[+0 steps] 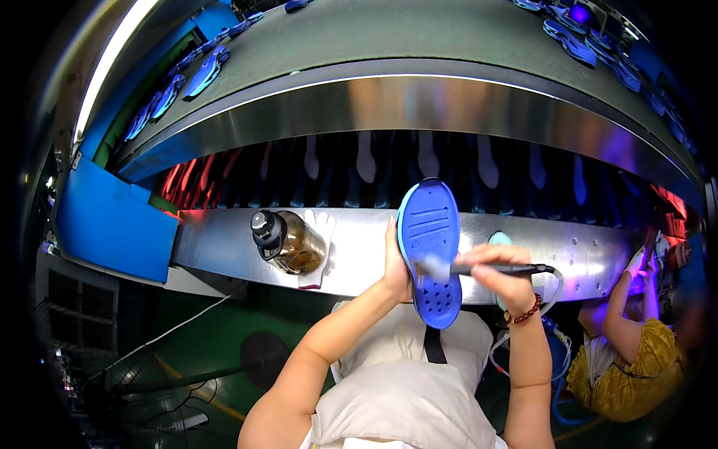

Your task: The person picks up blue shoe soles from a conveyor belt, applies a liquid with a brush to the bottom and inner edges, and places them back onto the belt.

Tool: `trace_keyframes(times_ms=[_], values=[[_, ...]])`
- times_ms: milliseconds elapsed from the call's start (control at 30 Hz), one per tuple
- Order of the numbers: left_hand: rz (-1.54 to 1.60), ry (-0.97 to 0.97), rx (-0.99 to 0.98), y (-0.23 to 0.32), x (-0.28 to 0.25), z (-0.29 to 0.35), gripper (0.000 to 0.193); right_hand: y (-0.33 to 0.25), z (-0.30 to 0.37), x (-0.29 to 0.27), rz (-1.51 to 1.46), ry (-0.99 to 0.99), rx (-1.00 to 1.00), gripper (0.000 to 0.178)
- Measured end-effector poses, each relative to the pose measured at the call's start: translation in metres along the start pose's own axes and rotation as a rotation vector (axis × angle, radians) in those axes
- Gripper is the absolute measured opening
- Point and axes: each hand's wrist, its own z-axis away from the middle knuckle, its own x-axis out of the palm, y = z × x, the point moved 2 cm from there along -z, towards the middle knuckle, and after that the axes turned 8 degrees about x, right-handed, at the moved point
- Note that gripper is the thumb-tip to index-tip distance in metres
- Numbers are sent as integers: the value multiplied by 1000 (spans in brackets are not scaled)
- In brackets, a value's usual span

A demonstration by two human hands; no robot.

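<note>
A blue shoe sole (pixel 428 213), grooved at one end and dotted with small holes at the other, is held up in front of my lap. My left hand (pixel 396 266) grips it along its left edge, the fingers partly hidden behind it. In my right hand (pixel 505 278) is a brush (pixel 527 269) with a black handle and a thin clear tube running from its back end. Its pale bristles are smeared by motion and lie over the middle of the sole; whether they touch the surface I cannot tell.
A metal ledge (pixel 355 251) runs across, bearing a dark-lidded bottle (pixel 299 243) and a white glove (pixel 323 224). Behind it, hanging shoe parts (pixel 366 157) line a dark opening under a green conveyor belt (pixel 419 37) carrying blue soles (pixel 207 72). A co-worker (pixel 628 367) sits at right.
</note>
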Motion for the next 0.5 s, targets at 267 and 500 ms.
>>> trace_keyframes(times_ms=[267, 500], values=[[129, -2, 174, 15, 8, -8, 94, -5, 2, 5, 168, -131, -129, 20], [168, -112, 328, 33, 8, -16, 97, -14, 9, 10, 327, -248, -217, 18]])
